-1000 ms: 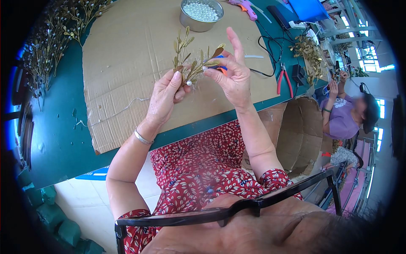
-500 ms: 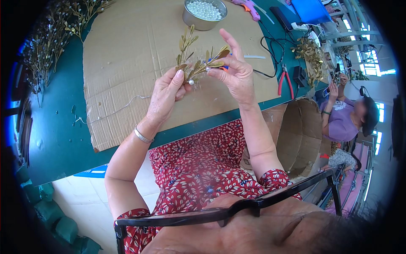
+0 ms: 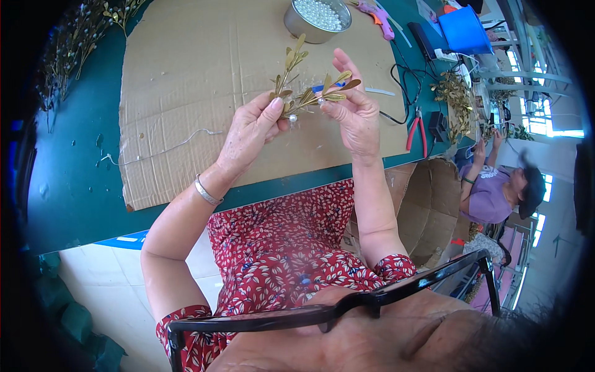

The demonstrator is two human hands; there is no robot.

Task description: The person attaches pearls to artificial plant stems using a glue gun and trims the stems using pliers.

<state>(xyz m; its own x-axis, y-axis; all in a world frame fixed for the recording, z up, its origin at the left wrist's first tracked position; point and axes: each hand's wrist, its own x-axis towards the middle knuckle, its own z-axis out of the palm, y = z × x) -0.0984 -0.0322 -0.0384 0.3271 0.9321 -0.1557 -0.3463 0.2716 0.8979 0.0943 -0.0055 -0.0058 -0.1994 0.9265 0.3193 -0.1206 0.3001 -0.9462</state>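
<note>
Above the cardboard sheet, my two hands hold a gold leafy sprig between them. My left hand pinches its stem where two branches meet, one pointing up and one toward the right. A white pearl sits on the sprig beside my left fingertips. With thumb and forefinger, my right hand grips the right branch, close to a second small pearl; its other fingers are raised. Thin, clear strands show around the sprig. Something blue, partly hidden, lies behind the right branch.
A metal bowl of white pearls stands at the far side, near a pink glue gun. Red-handled pliers and black cables lie right. Leafy stems fill the far left. A co-worker in purple is at right.
The view has shifted slightly, so the bowl and glue gun appear farther right. The sprig has turned a little in my hands, and both hands keep their grip.
</note>
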